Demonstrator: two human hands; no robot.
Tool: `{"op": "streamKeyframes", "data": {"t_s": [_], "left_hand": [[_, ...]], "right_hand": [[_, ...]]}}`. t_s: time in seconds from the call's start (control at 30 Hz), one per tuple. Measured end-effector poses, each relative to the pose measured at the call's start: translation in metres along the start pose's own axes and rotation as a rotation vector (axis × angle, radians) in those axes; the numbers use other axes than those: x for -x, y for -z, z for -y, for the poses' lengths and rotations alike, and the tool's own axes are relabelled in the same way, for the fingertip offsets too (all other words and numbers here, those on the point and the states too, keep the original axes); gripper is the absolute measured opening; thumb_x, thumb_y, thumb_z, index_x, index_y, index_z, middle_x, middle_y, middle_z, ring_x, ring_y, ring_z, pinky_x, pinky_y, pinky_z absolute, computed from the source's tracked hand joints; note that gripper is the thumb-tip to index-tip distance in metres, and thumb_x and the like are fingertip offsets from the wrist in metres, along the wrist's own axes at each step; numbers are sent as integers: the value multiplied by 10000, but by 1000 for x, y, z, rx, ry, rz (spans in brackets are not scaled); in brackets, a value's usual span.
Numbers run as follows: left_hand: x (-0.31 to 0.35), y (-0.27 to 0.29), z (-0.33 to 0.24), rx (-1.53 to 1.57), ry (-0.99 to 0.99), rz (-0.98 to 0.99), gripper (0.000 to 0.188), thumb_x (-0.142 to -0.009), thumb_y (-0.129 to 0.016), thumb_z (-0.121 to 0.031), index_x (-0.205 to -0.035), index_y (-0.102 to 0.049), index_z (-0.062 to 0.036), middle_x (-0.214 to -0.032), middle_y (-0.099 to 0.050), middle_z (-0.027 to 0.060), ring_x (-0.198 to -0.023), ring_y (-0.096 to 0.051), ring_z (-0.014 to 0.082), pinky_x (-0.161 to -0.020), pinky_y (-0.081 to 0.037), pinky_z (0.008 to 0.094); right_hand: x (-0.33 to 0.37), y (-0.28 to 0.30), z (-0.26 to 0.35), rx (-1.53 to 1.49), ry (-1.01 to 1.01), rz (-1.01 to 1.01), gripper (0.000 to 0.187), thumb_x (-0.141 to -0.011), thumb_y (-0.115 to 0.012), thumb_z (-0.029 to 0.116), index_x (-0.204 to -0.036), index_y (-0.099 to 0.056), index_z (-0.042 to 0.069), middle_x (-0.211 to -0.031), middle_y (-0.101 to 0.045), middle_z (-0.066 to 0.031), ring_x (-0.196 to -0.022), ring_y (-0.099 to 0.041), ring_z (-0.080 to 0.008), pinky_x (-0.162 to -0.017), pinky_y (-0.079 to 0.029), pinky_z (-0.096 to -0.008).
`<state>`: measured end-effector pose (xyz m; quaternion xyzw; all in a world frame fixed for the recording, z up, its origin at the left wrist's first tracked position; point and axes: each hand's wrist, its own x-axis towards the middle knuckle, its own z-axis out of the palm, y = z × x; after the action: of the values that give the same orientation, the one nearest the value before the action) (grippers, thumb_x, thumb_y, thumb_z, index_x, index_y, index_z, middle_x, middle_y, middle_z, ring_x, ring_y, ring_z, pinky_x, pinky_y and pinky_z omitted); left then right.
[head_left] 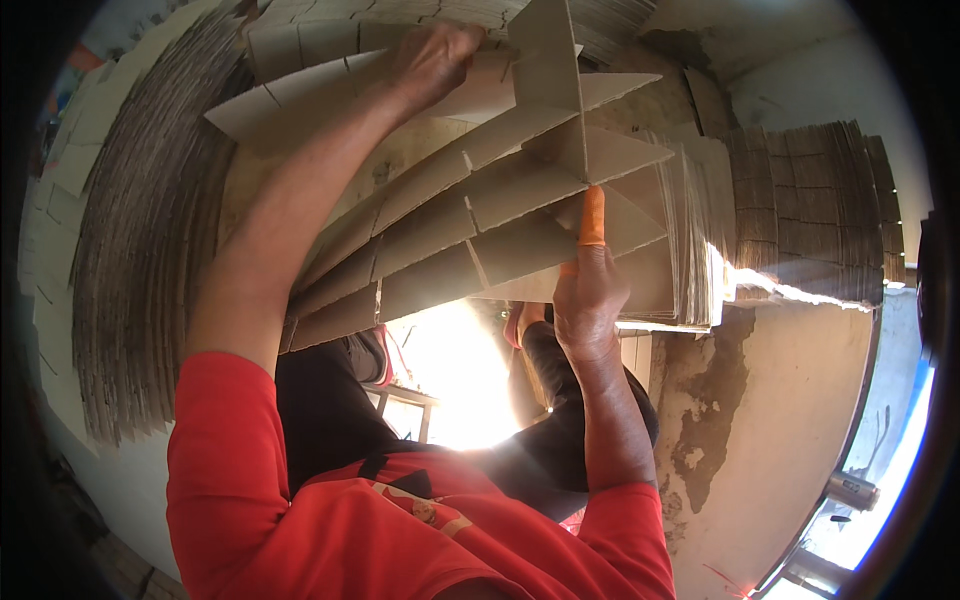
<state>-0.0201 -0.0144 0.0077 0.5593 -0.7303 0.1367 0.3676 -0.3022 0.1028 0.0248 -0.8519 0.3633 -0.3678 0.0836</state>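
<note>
Cardboard stacks (150,250) behind | 2 hands apart | left hand (432,55), right hand (588,295) both gripping slotted cardboard divider (480,215)

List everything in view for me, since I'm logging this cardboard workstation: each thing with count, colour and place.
slotted cardboard strips: several interlocked in a grid, brown, centre, held up.
upright cross piece: one, brown, slotted across the strips, top centre.
stacked cardboard sheets: a big edge-on pile, grey-brown, left.
cardboard stack: one pile, brown, right.
wall: tan, stained, lower right.
orange finger cover: one, on the right hand's finger.
red shirt: one, bottom.
left hand: grip on the strips' top.
right hand: pressing the grid.
</note>
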Motion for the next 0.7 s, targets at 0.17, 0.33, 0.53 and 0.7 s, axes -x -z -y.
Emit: {"op": "streamKeyframes", "data": {"t_s": [0.17, 0.33, 0.53, 0.7], "left_hand": [[2, -1, -8, 68, 66, 149, 152, -685, -539, 65, -800, -555, -34, -737, -610, 151, -705, -607, 344, -594, -475, 426], [1, -6, -11, 70, 79, 91, 140, -696, -582, 47, -811, -554, -27, -735, -606, 155, -720, -602, 347, -634, -477, 425], [2, -3, -8, 267, 102, 134, 145, -701, -635, 12, -796, -529, -16, -669, -554, 154, -633, -531, 326, -617, -440, 391], [-1, 6, -17, 324, 223, 434, 171, -631, -658, -23, -761, -547, -10, -705, -570, 152, -713, -572, 336, -634, -435, 416]], "right_hand": [[1, 3, -3, 16, -23, 33, 804, -629, -435, -218, -1398, -326, -12, -666, -498, -95, -517, -496, -165, -477, -446, -257], [0, 6, -4, 11, -101, 147, 781, -650, -449, -199, -1396, -325, -3, -691, -530, -137, -532, -546, -223, -483, -465, -320], [-1, 5, -3, 59, -163, 231, 758, -670, -449, -173, -1395, -318, 3, -706, -550, -174, -561, -584, -282, -493, -482, -358], [3, 0, -14, 88, -132, 301, 726, -669, -468, -147, -1370, -355, 6, -726, -560, -190, -591, -591, -323, -511, -484, -392]]}}
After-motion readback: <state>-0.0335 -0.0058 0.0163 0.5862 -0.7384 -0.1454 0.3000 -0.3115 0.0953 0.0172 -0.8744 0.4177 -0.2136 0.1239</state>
